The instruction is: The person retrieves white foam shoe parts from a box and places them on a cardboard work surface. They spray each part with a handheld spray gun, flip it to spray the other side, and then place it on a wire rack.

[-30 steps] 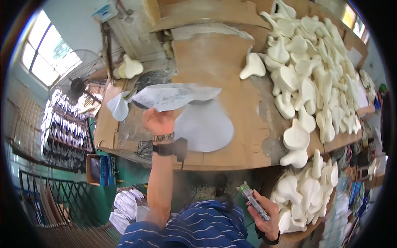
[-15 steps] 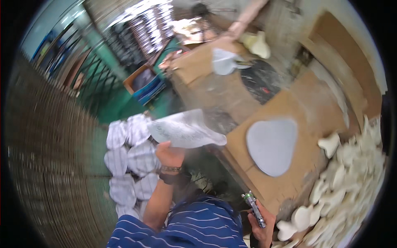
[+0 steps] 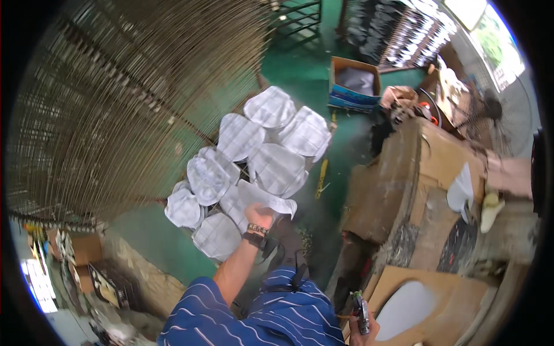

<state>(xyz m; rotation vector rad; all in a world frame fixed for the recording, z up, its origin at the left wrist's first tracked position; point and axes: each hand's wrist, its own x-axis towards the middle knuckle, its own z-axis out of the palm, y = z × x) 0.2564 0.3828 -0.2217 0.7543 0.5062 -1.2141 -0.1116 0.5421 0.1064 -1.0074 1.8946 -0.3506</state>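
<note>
My left hand (image 3: 259, 217) is closed on the edge of a thin white sheet piece (image 3: 264, 197) with a narrow curled end. It holds the piece over a low array of rounded white padded-looking pieces (image 3: 242, 136), set close together in rows. Whether the held piece touches those beneath, I cannot tell. Down at the lower right, my right hand (image 3: 369, 334) grips a small metal spray gun (image 3: 361, 314) with a greenish tip. Beside that hand, a flat light-grey rounded piece (image 3: 407, 310) lies on a cardboard-covered workbench (image 3: 441, 275).
Tall stacked wire racks (image 3: 144, 75) fill the left. An open blue carton (image 3: 355, 86) stands on the green floor (image 3: 300, 63). Farther along the bench are a white piece (image 3: 460, 190), a cream piece (image 3: 490, 212) and a dark patch (image 3: 457, 245). A fan (image 3: 493, 108) stands behind.
The view has swung left, from the bench toward the racks and the white pieces. My left hand has carried the sheet piece over those pieces. The spray gun stays in my right hand.
</note>
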